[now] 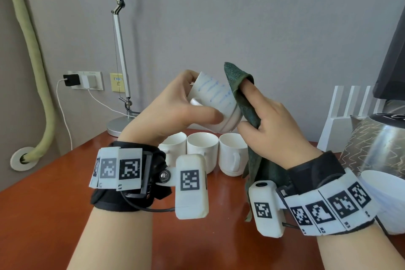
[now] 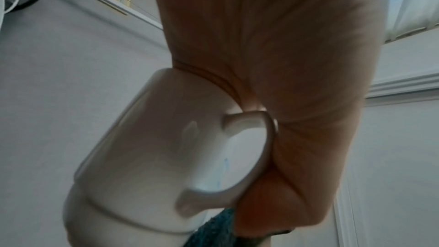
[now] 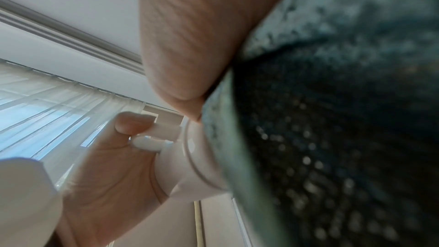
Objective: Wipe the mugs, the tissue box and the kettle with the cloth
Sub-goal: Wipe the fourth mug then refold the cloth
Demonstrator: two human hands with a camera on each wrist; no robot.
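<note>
Three mugs [image 1: 202,151] wait on the table [image 1: 54,182]; a fourth, the streaked mug [image 1: 213,103], lies tilted in my left hand [image 1: 173,107], gripped tight, lifted over them. My right hand [image 1: 269,120] clutches the cloth [image 1: 238,92], pressed against its base. Best rub along those blue streaks, turning the mug, grip firm so it can't slip

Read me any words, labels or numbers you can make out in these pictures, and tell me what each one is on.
"R2" and "R3": printed under the marker tiles on the right wristband.
Left wristband tiles: small characters, too small to read.
Yellow wall plate: a blue label, too blurred to read.
Held mug: only blue smudged lines, no words.
Kettle lid: white marks, unreadable.
</note>
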